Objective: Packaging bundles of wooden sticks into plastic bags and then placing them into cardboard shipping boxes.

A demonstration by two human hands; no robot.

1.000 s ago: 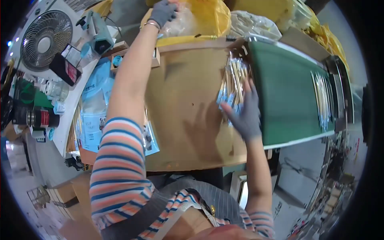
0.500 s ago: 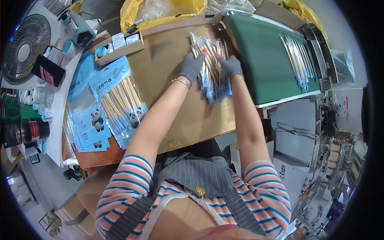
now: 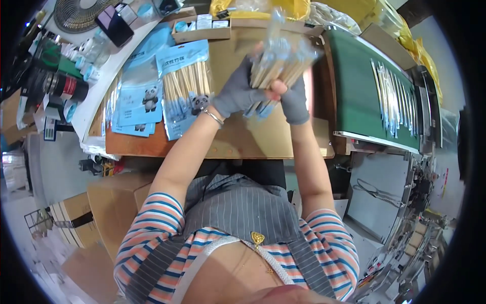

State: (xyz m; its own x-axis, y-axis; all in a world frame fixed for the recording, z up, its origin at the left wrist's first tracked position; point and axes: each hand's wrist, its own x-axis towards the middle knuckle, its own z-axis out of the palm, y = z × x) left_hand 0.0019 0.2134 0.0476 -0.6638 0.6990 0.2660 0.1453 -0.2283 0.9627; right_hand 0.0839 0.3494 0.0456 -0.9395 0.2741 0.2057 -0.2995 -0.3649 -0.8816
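Observation:
A thick bundle of wrapped chopsticks [image 3: 283,63], pale bamboo in clear and blue sleeves, is held up above the brown work surface [image 3: 243,144]. My left hand [image 3: 238,90], in a grey glove with bare fingertips, is closed around its left side. My right hand [image 3: 293,101], gloved alike, grips the bundle from the lower right, its thumb across the front. The upper ends of the bundle are blurred by motion. Left of my hands lies a filled blue and clear bag of chopsticks [image 3: 185,83] with a panda print, beside flat blue bags [image 3: 139,104].
To the right, a green conveyor belt [image 3: 354,91] carries a row of wrapped chopsticks [image 3: 395,101]. A small cardboard box [image 3: 200,33] with little containers stands at the back. A phone [image 3: 114,25] and a fan [image 3: 81,12] are at far left; yellow bags [image 3: 283,7] lie behind.
Both hands have lifted the chopsticks off the work surface and drawn them together into one bundle, nearer to me. The view has shifted, so the surroundings appear displaced.

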